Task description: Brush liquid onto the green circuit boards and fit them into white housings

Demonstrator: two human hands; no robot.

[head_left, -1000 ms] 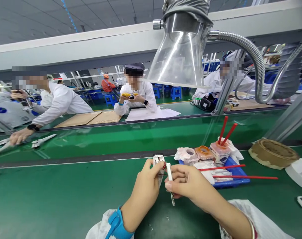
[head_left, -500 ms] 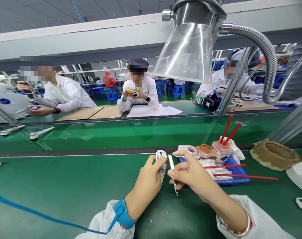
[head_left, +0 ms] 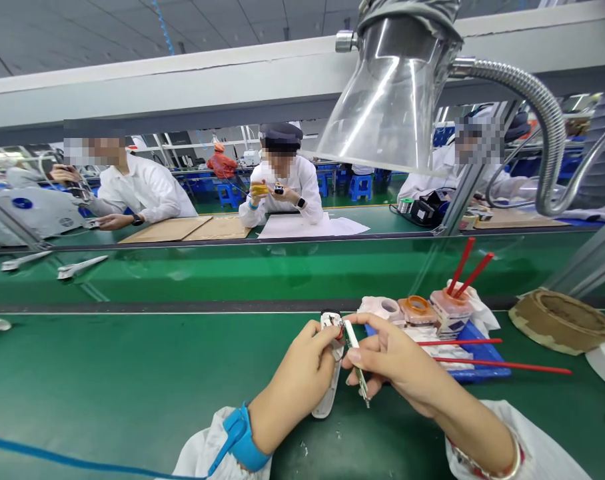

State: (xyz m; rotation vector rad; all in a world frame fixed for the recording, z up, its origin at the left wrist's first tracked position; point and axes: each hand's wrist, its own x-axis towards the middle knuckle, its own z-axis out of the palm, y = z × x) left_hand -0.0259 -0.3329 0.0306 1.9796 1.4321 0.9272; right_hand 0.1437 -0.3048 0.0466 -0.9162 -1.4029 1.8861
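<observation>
My left hand (head_left: 310, 357) is closed around a long white plastic housing (head_left: 326, 395), whose open upper end shows small inner parts and something red. A blue wrist strap (head_left: 245, 437) circles that wrist. Just right of the housing, my right hand (head_left: 382, 353) pinches a narrow white strip-like part (head_left: 355, 343) between thumb and fingers, tilted with its thin metallic lower end pointing down. The two parts are close together at their upper ends; whether a wire joins them I cannot make out.
A blue tray (head_left: 490, 370) holds small jars, tissue and red sticks (head_left: 527, 366). Right of it lies a brown tape roll (head_left: 562, 321). A clear fume hood (head_left: 382, 107) hangs overhead. White housings (head_left: 81, 267) lie on the green belt (head_left: 207, 277). Co-workers sit beyond it.
The view has shifted slightly. The housing now shows its lower end below my left hand, and the strip in my right hand is tilted more.
</observation>
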